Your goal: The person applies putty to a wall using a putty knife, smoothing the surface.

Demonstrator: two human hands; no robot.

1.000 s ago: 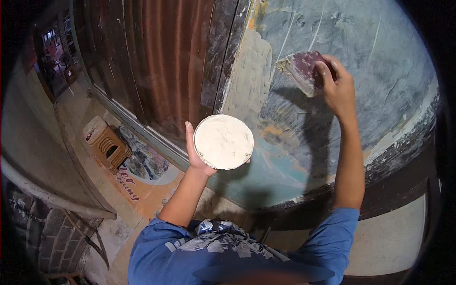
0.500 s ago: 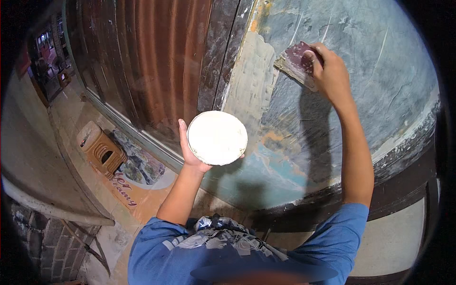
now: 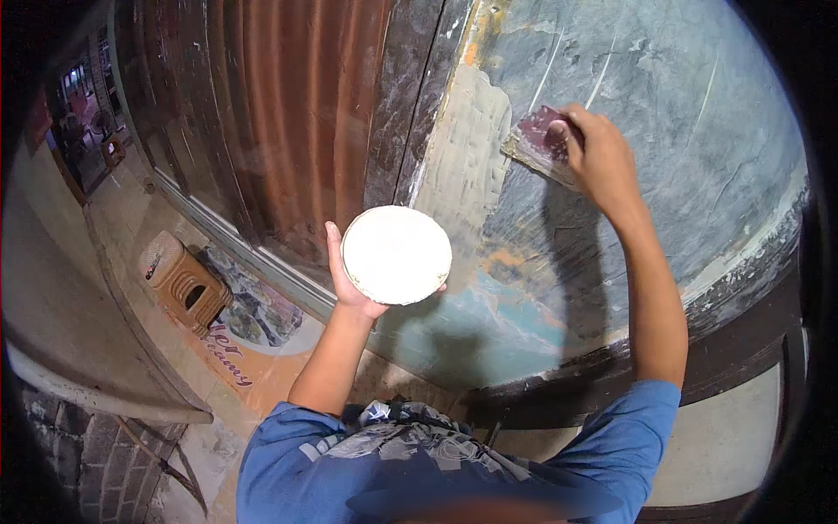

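My left hand (image 3: pixel 342 278) grips a round white tub (image 3: pixel 397 255) from beneath and its side, thumb along the left rim. Glare washes out the tub's top, so its contents cannot be made out. Up at the grey-blue wall (image 3: pixel 672 166), my right hand (image 3: pixel 598 153) pinches a maroon putty spreader (image 3: pixel 543 140) between thumb and fingers. Pale paste coats the spreader's lower edge, which lies at or close to the wall. Left of it, a strip of pale filler (image 3: pixel 467 148) covers the wall beside the dark wooden frame (image 3: pixel 410 105).
A reddish-brown curtain (image 3: pixel 297 113) hangs behind glass at the left. On the floor a tan plastic stool (image 3: pixel 185 279) stands on a printed orange sheet (image 3: pixel 236 367). A grey block wall (image 3: pixel 105 463) is at the lower left, and a dark ledge (image 3: pixel 559 375) runs under the wall.
My right hand and the spreader have shifted slightly down the wall. The tub in my left hand stays almost in place. The whole view has tilted a little.
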